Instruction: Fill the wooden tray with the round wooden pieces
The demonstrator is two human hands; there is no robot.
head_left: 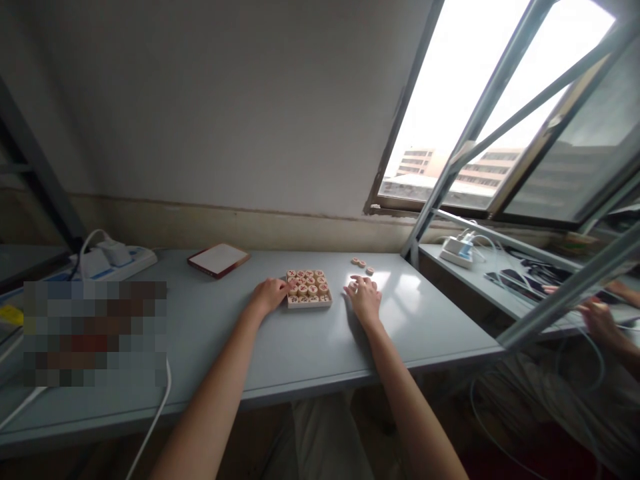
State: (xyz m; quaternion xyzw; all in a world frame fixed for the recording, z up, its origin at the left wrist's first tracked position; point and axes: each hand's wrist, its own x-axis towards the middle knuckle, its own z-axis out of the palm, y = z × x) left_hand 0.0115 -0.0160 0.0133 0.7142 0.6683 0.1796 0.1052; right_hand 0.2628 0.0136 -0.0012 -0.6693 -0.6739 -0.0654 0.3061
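A shallow light-coloured box (pixel 310 304) on the desk holds rows of round wooden Chinese chess pieces (pixel 313 290) with red and dark characters. At the box's left side, my left hand (pixel 270 295) grips its edge, with the fingertips against the leftmost pieces. To the right of the box, my right hand (pixel 366 299) is low over the desk. Its thumb and fingers are closed around a single chess piece (pixel 353 285), partly hidden by them. Beyond that hand lie a few loose pieces (pixel 370 271) near the desk's back edge.
A flat lid-like box (pixel 219 260) with a red-brown rim lies at the back left of the grey desk (pixel 310 353). Further left are a power strip (pixel 130 260) and white cables. A metal bed frame (pixel 460 160) stands at right, where another person's hands (pixel 600 320) show.
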